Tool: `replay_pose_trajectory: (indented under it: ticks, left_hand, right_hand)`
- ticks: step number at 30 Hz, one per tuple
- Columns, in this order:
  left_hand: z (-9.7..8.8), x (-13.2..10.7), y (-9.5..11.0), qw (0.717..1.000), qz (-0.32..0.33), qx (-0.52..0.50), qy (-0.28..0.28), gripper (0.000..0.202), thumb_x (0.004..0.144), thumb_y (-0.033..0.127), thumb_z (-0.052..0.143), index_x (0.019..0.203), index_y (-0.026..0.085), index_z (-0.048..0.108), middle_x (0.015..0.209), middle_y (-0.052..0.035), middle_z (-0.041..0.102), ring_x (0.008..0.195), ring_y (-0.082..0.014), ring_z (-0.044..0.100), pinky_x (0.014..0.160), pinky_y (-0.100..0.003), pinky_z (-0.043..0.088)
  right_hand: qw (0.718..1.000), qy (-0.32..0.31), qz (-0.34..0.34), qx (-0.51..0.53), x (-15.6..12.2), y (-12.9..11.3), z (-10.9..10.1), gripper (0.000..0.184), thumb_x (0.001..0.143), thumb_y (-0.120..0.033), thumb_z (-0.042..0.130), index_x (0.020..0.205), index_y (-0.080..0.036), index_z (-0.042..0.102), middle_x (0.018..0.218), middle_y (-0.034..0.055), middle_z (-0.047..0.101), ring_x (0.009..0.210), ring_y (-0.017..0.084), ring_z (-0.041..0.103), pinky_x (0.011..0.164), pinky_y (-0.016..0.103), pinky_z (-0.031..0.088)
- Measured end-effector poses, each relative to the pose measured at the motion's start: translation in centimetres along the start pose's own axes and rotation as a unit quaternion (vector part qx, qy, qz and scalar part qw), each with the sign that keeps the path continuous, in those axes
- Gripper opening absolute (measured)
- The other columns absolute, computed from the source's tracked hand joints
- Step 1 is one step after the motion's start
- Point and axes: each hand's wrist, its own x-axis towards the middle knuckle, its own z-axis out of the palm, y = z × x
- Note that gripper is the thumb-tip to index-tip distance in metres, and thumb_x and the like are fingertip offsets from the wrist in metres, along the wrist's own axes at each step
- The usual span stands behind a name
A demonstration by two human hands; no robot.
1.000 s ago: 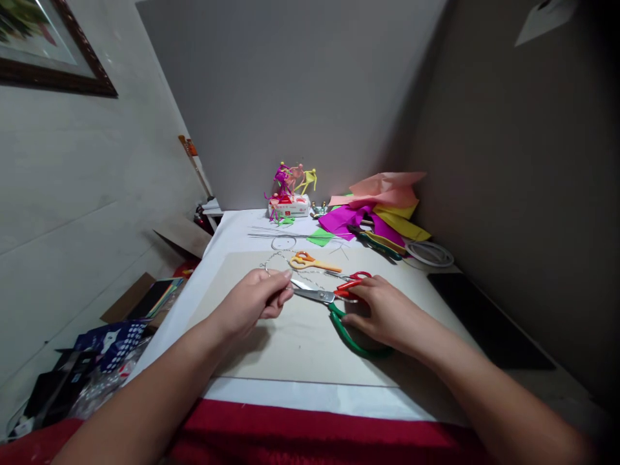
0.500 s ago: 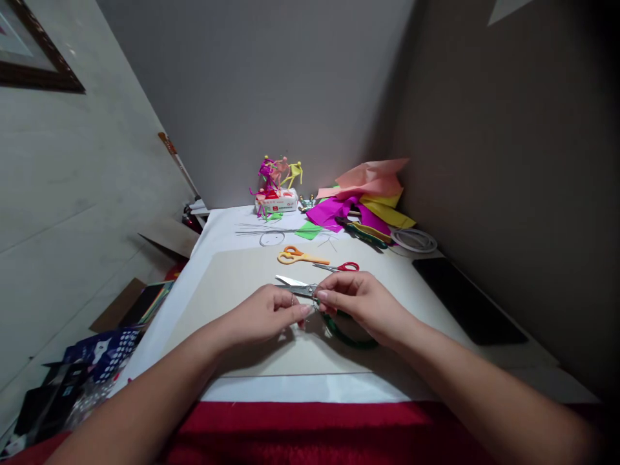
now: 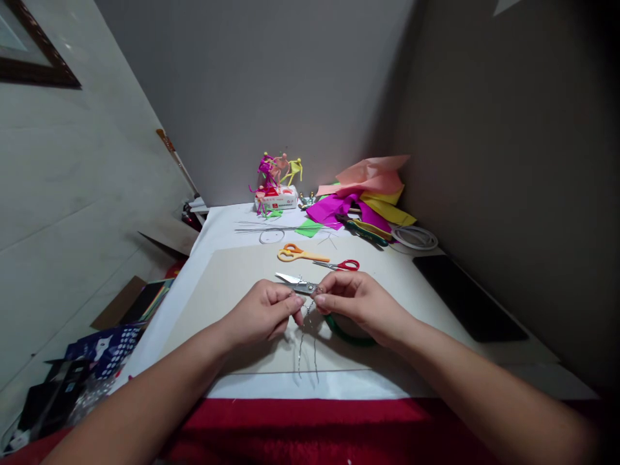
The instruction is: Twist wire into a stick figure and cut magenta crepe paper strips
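Grey board looms. Near the green-handled scissors, left hand and right hand pinch twisted wire, ends newly dangling: shaping, apparently.

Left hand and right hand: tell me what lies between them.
In the head view, twisted wire lies between the left hand and right hand, forking downward in the picture; green-handled scissors show just beyond.

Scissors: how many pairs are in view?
3: an orange pair farthest back, a red pair to its right, and a green pair nearest, partly covered by the right hand. More may be hidden.
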Motion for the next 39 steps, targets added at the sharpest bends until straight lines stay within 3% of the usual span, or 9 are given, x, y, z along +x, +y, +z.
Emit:
replay_pose_trajectory:
  ticks: [8,13,17,21,24,30,35,39]
  left_hand:
    - [-0.7,0.5,-0.7,0.998,0.015,-0.068,0.01,0.041,0.079,0.048,0.055,0.059,0.013,0.061,0.034,0.0066,0.036,0.031,-0.004,0.027,0.037,-0.02,0.017]
    - [-0.5,0.3,-0.2,1.0,0.002,-0.024,0.012,0.034,0.076,0.043,0.06,0.076,0.01,0.068,0.04,0.0053,0.042,0.037,-0.0058,0.032,0.039,-0.02,0.021]
    - [0.0,0.1,0.1,1.0,-0.013,0.019,0.013,0.035,0.076,0.043,0.06,0.067,0.01,0.065,0.038,0.0063,0.037,0.036,-0.0052,0.028,0.039,-0.021,0.017]
    - [0.3,0.2,0.0,0.998,0.002,-0.064,0.012,0.041,0.073,0.051,0.06,0.059,0.013,0.055,0.038,0.0065,0.038,0.036,-0.0045,0.026,0.039,-0.021,0.017]
    - [0.5,0.4,0.0,0.997,0.007,-0.076,0.021,0.042,0.073,0.053,0.061,0.058,0.014,0.053,0.036,0.0064,0.038,0.034,-0.0045,0.027,0.038,-0.02,0.017]
    - [0.2,0.2,-0.1,0.999,0.004,-0.033,0.0,0.042,0.076,0.051,0.058,0.069,0.01,0.064,0.05,-0.0018,0.057,0.037,-0.0069,0.041,0.039,-0.021,0.029]
    - [-0.3,0.0,0.2,0.997,-0.048,0.05,0.038,0.056,0.082,0.06,0.043,0.072,0.01,0.067,0.034,0.0017,0.046,0.031,-0.0076,0.037,0.041,-0.021,0.028]
    - [-0.6,-0.1,0.8,0.997,-0.058,0.045,0.0,0.059,0.085,0.059,0.036,0.062,0.012,0.064,0.028,0.0041,0.039,0.029,-0.0065,0.031,0.044,-0.02,0.03]
  right_hand:
    - [0.999,0.003,0.014,0.038,-0.1,0.7,0.2,0.025,0.062,-0.032,0.077,0.065,-0.014,0.06,0.058,0.0009,0.064,0.055,0.01,0.056,0.056,0.024,0.043]
    - [0.995,0.046,0.016,0.086,0.1,0.9,0.1,0.024,0.067,-0.03,0.075,0.068,-0.013,0.059,0.061,0.0006,0.064,0.055,0.008,0.055,0.056,0.021,0.041]
    - [0.996,0.04,0.011,0.079,0.0,1.2,0.3,0.027,0.063,-0.028,0.078,0.077,-0.015,0.059,0.068,-0.0014,0.062,0.06,0.009,0.057,0.06,0.022,0.043]
    - [0.998,-0.008,0.028,0.055,-0.3,1.6,1.3,0.034,0.061,-0.024,0.079,0.086,-0.016,0.057,0.072,-0.0004,0.064,0.068,0.012,0.061,0.066,0.026,0.046]
    - [0.999,0.012,0.017,0.048,-0.4,1.6,1.9,0.029,0.062,-0.025,0.077,0.081,-0.016,0.057,0.068,-0.0011,0.062,0.066,0.012,0.061,0.065,0.026,0.047]
    - [1.0,0.017,-0.01,-0.002,-0.3,1.2,1.5,0.02,0.069,-0.028,0.072,0.078,-0.014,0.061,0.065,-0.0003,0.06,0.06,0.011,0.056,0.059,0.025,0.044]
    - [1.0,-0.006,0.007,-0.003,-0.5,1.1,1.2,0.019,0.07,-0.031,0.07,0.075,-0.015,0.061,0.065,-0.0015,0.057,0.053,0.009,0.052,0.054,0.024,0.046]
    - [0.997,-0.051,0.041,-0.031,-0.6,1.2,1.4,0.024,0.074,-0.037,0.065,0.073,-0.014,0.062,0.057,-0.0026,0.05,0.046,0.008,0.047,0.046,0.023,0.044]
